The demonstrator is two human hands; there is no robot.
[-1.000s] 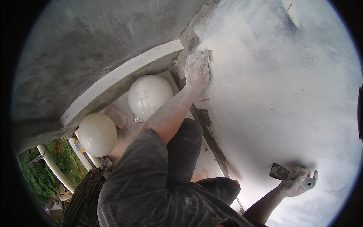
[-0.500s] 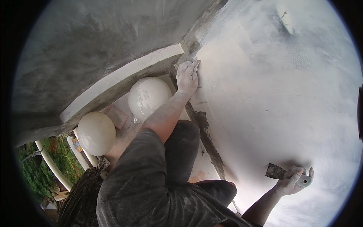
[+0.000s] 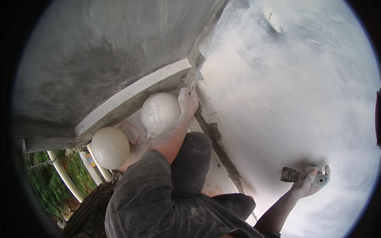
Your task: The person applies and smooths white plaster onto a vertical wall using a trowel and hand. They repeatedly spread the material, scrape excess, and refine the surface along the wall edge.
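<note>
Sticking out left of our right hand [image 3: 305, 185], which is clamped round it, the scraper [image 3: 290, 175] lies roughly sideways, way nearer that hand than our left hand [image 3: 188, 100], bunched up-left by the wall [image 3: 274, 107], on what we can't tell.

I can read no lettering from here; the yellow-and-blue patch [image 3: 90, 160] by a white post [image 3: 93, 173] is too small.

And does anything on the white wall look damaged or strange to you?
Yes: a dark ragged strip runs along the left edge of the white wall. It looks odd beside the pale surface; whether it is damage, I cannot tell.
</note>
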